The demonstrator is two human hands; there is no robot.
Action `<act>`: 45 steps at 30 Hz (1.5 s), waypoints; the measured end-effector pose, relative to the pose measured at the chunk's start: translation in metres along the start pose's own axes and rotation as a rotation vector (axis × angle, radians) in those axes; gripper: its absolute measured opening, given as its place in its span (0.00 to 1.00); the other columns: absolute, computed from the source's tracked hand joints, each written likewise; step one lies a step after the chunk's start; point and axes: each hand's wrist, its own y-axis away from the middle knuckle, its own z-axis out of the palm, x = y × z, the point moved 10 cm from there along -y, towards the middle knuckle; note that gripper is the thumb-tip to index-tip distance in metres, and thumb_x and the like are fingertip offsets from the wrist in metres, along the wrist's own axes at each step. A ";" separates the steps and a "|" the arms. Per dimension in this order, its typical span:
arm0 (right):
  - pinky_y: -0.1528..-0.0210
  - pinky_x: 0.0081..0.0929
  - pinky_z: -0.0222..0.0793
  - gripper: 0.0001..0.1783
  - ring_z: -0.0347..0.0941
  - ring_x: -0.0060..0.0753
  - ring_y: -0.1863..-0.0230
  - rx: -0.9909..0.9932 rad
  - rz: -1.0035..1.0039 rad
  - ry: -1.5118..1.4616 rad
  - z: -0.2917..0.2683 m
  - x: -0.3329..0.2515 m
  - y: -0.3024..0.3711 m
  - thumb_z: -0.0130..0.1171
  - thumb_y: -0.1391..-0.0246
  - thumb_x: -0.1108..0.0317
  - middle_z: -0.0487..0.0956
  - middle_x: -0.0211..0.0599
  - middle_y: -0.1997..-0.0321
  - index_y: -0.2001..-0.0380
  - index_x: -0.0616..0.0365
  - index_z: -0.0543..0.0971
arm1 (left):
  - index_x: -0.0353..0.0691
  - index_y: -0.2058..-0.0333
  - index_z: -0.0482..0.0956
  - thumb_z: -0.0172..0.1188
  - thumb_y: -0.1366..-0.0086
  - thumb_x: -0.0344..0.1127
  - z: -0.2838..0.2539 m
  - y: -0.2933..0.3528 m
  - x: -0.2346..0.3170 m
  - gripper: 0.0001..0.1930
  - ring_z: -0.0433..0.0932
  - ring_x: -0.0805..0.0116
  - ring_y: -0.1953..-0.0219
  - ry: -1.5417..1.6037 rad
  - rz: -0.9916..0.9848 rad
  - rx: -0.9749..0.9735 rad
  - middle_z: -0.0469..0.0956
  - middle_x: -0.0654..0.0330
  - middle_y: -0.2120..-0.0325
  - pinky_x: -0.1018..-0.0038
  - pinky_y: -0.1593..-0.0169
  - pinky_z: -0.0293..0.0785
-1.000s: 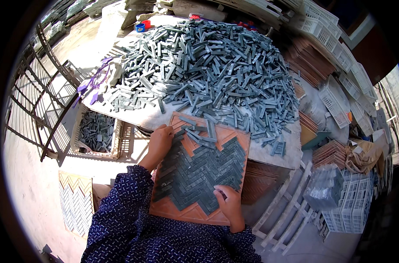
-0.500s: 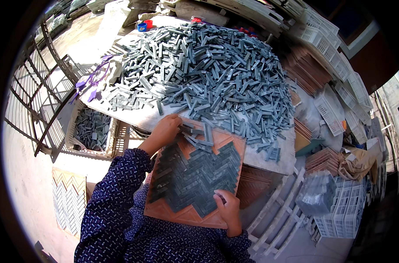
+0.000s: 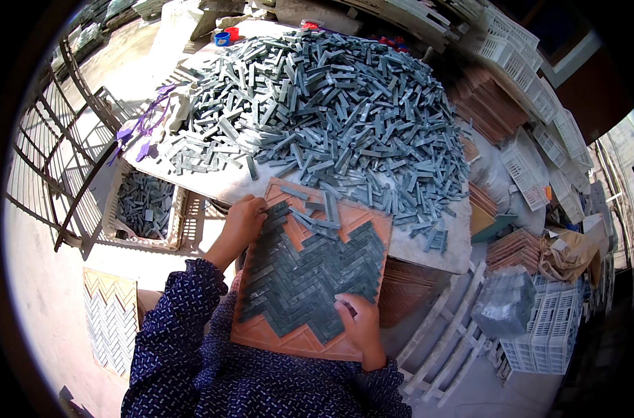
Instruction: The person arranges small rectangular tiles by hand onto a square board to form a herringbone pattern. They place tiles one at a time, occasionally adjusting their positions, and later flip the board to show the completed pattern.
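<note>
Tray [image 3: 279, 341] edge meets curled left hand [image 3: 243, 223]; right hand [image 3: 361, 322] curls over tiles [image 3: 299, 279]; any grip is hidden, so I cannot tell.

Pale table [image 3: 219, 182]: heaped grey strips [image 3: 331, 104]; far edge, probably blue cup [image 3: 222, 40].
</note>
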 end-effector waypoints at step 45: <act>0.57 0.39 0.68 0.20 0.72 0.48 0.58 0.115 -0.216 0.627 0.036 -0.020 -0.181 0.63 0.56 0.66 0.77 0.44 0.62 0.57 0.58 0.75 | 0.33 0.67 0.78 0.50 0.33 0.44 0.065 0.130 0.052 0.18 0.66 0.79 0.86 0.935 -0.425 -0.349 0.69 0.66 0.82 0.80 0.82 0.62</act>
